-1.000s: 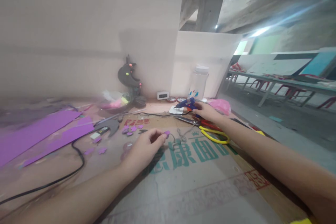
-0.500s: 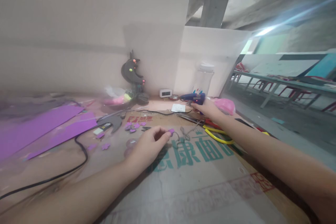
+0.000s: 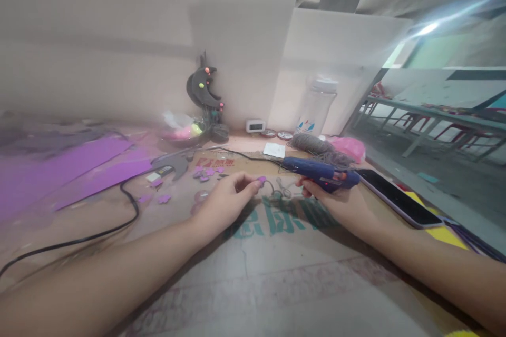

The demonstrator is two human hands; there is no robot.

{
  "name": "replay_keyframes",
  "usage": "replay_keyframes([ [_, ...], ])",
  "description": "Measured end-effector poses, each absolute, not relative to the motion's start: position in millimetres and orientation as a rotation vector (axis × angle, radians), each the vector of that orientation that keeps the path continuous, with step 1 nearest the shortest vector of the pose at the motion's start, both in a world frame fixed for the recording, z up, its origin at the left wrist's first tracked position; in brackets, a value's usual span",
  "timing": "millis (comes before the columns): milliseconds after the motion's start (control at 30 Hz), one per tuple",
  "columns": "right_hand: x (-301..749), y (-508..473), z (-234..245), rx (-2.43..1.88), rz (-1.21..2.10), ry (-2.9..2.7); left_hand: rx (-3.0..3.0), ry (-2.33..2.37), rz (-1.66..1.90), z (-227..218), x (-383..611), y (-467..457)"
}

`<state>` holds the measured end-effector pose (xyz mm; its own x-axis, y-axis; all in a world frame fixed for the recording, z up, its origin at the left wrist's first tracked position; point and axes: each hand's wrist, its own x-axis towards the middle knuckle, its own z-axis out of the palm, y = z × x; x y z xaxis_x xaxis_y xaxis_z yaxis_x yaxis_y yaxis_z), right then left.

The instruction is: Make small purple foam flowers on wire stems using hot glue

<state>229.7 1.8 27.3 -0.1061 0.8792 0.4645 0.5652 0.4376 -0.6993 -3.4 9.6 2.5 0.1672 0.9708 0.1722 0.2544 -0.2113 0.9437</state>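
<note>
My left hand (image 3: 225,201) pinches a small purple foam piece (image 3: 261,179) between thumb and fingertips, just above the printed cardboard sheet (image 3: 276,268). My right hand (image 3: 336,204) is wrapped round a blue glue gun (image 3: 320,172), held level with its nozzle pointing left towards the purple piece, a short gap apart. A thin wire loop (image 3: 276,189) lies on the cardboard between the two hands. The gun's black cord (image 3: 237,154) trails back over the table.
Purple foam sheets (image 3: 75,168) and small purple cut-outs (image 3: 205,172) lie at the left. A black cable (image 3: 118,221) curves across the table. A dark crescent ornament (image 3: 203,87), a small clock (image 3: 255,126), a plastic jar (image 3: 318,105), grey yarn (image 3: 316,145) and a phone (image 3: 397,201) sit behind and right.
My right hand lifted the glue gun from the back of the table and brought it forward, close to my left hand. The left hand kept its pinch on the purple piece.
</note>
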Motion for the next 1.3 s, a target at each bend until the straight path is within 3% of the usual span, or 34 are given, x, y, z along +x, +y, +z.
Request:
replay_keyframes([
  [600, 236, 0, 23, -1.108, 0.237, -2.054, 1.708, 1.283, 1.101, 3, -6, 10],
  [1300, 237, 6, 16, -1.204, 0.306, -2.079, 1.708, 1.266, 1.137, 2, -7, 9],
])
